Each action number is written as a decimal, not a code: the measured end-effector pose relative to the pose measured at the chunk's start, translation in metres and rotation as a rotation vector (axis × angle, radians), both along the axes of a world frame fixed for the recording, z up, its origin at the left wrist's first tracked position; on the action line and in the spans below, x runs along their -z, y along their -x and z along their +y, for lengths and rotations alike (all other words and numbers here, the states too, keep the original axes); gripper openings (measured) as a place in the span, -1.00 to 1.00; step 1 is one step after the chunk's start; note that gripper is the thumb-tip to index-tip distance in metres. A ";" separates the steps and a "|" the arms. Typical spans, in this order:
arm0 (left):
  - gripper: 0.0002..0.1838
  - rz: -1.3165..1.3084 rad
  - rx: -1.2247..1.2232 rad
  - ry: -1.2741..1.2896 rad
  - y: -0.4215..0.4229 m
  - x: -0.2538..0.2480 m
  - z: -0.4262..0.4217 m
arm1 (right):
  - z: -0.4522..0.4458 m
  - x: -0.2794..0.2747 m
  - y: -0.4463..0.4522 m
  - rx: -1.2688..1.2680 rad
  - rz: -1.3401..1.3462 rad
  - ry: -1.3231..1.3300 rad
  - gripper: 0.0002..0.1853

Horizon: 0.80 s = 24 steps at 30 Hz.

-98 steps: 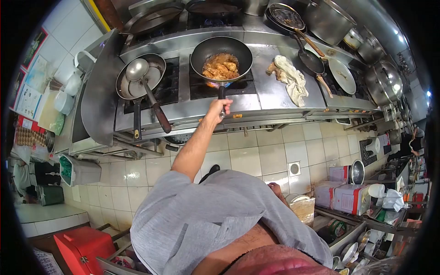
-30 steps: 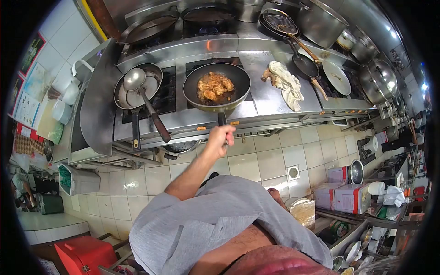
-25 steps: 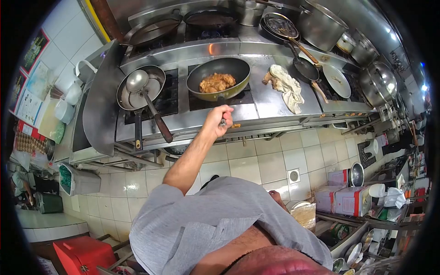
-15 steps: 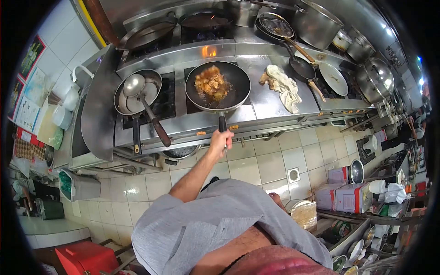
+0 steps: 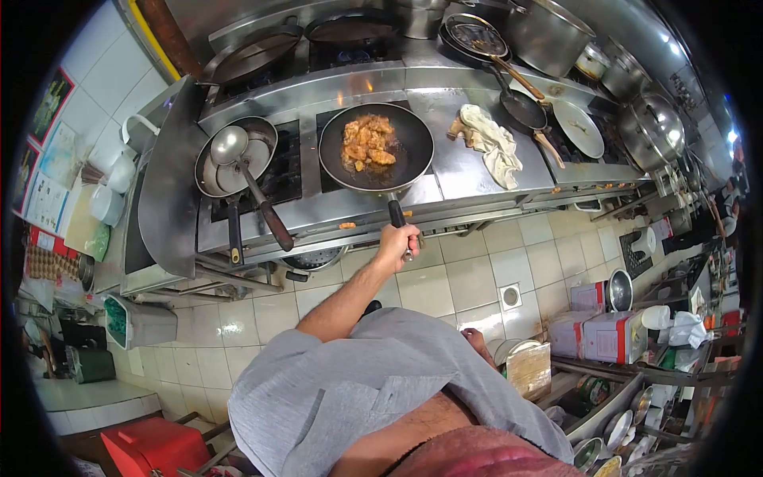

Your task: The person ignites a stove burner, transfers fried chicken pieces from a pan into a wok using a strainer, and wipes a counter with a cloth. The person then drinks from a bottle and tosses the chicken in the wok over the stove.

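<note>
My left hand [image 5: 398,245] is wrapped round the black handle of a frying pan [image 5: 413,163] above the front middle burner. Browned pieces of food [image 5: 368,141] lie in a little sauce, left of the pan's centre. On the right of my body, my right hand [image 5: 474,339] hangs low, partly hidden by the grey shirt; its fingers are too small to read. Left of the pan, a metal ladle [image 5: 230,145] rests in a second pan [image 5: 210,176]. A crumpled whitish cloth [image 5: 493,149] lies on the steel top to the right.
More pans [image 5: 258,56] and a large pot [image 5: 548,36] stand on the rear burners. A small pan [image 5: 523,110] and an oval white plate [image 5: 579,129] are at the right. Below are a grey bin [image 5: 147,322] and a red box [image 5: 155,449].
The pan has gone from level over the flame to tilted, then level again nearer me, and its food has been tossed. My left hand has kept hold of the handle.
</note>
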<state>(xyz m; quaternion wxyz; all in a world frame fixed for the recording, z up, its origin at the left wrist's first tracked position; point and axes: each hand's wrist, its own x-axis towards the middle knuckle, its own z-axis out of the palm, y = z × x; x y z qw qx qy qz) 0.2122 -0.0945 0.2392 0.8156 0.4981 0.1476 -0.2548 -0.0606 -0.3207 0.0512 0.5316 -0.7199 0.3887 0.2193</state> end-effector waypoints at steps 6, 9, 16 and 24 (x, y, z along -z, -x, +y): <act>-0.79 -0.026 0.009 0.102 -0.085 0.016 0.040 | -0.003 -0.001 0.015 -0.047 0.110 -0.061 -0.73; -0.80 -0.033 -0.035 0.082 -0.068 0.018 0.030 | -0.006 -0.002 0.015 0.006 0.081 -0.020 -0.72; -0.82 -0.069 0.075 -0.086 -0.019 0.002 0.018 | -0.008 -0.001 0.006 -0.057 0.100 0.008 -0.70; -0.82 -0.096 0.019 -0.031 -0.028 -0.011 0.034 | -0.013 0.001 -0.011 -0.063 0.049 0.033 -0.72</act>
